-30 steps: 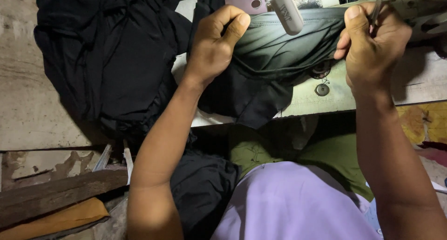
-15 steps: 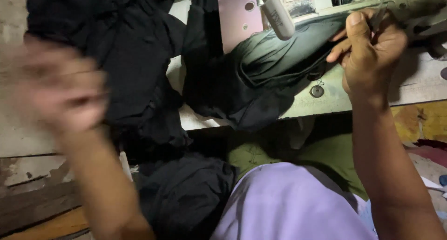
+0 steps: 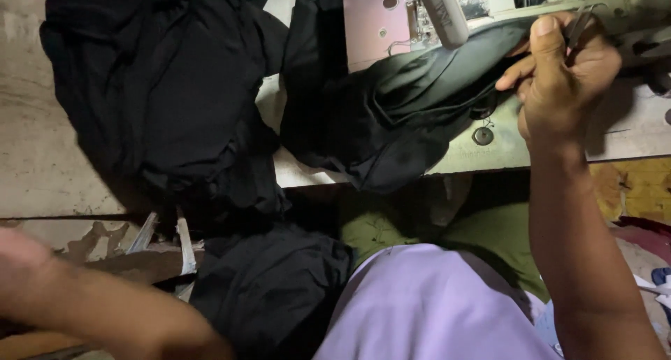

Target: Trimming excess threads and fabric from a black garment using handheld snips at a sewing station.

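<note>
Fabric pile (image 3: 161, 87) lies on left part of tabletop (image 3: 42, 157), hangs over its near edge. Sewing machine (image 3: 489, 3) stands at far right edge. Second fabric (image 3: 398, 115) lies before machine, on its bed. Right hand (image 3: 566, 80) grips this fabric at right. Left arm (image 3: 98, 311) below near edge, left.

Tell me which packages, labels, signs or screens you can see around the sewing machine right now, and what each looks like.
Packages, signs, screens: none in view.
Marking on the grey cylindrical handle, top centre above the dark fabric: small dark lettering running along its pale grey side.
Pink plate on the machine, left of the handle: flat panel with round holes, no label visible.
Right hand: pinches the fabric near the machine, covering no label.
</note>
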